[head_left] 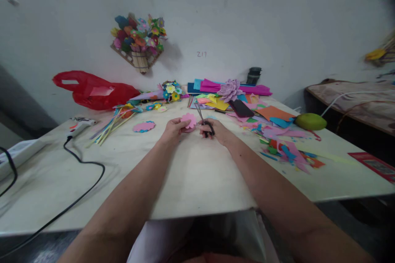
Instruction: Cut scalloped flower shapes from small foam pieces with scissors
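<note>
Between the thumb and fingers of my left hand [175, 128] is a pink scalloped paper flower [189, 121], held just above the table. My right hand [216, 130] is closed around the black handles of a pair of scissors [207, 128]. The blades point up and away, just right of the flower and apart from its edge. To the left of my hands, a stack of pink and blue scalloped cutouts [144, 127] lies on the white table [191, 189].
At left lie a glue gun [80, 126] with a trailing black cord, paper-flower stems [108, 125] and a red plastic bag [101, 92]. Coloured paper scraps [286, 148], a phone [241, 108] and a green oval object [310, 121] are at right. Coloured sheets [212, 104] lie at the back.
</note>
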